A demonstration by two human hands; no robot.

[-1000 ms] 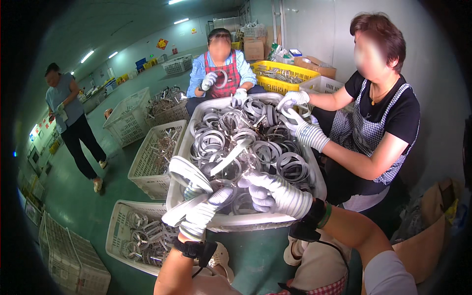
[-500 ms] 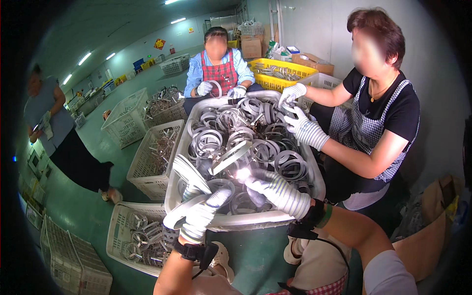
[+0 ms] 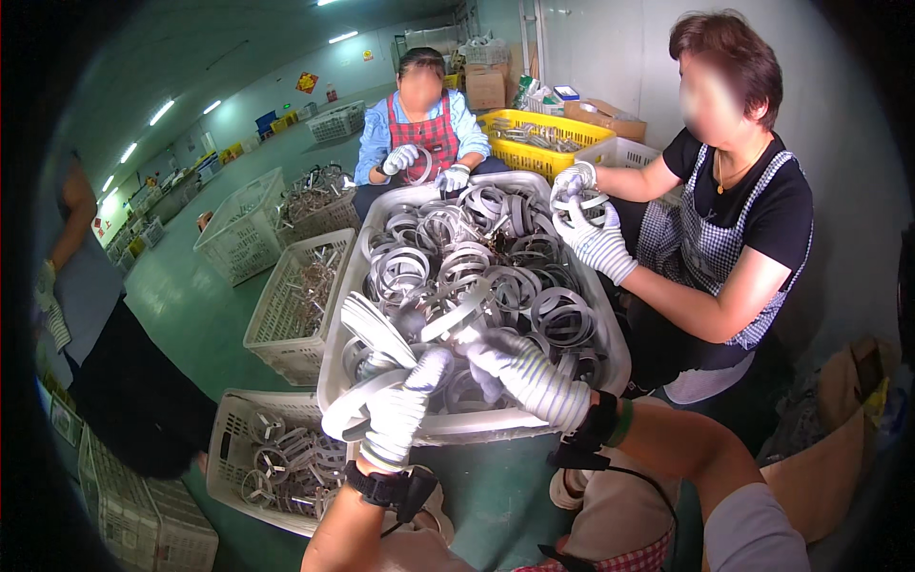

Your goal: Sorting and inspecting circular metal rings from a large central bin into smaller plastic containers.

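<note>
A large pale tub point(image 3: 335, 381) in front of me is heaped with flat grey metal rings point(image 3: 400, 272). My left hand point(image 3: 398, 412), in a striped glove, is closed around a small stack of these rings point(image 3: 376, 327) at the tub's near left edge. My right hand point(image 3: 536, 378), gloved too, has its fingers drawn together at the lower edge of a single metal ring point(image 3: 459, 311), held tilted above the heap. The exact grip of the right fingertips is partly hidden.
Across the tub a person in a red checked apron point(image 3: 426, 143) holds a ring. At the right another person point(image 3: 734, 210) handles rings over the tub. Crates of metal parts point(image 3: 286, 458) line the left side. A yellow crate point(image 3: 519, 157) stands behind; someone stands far left point(image 3: 105, 315).
The ring at my right hand has tilted steeper, and the bright glare by those fingertips has faded. The right-hand co-worker's hands have drawn together around rings. The standing person has come nearer on the left.
</note>
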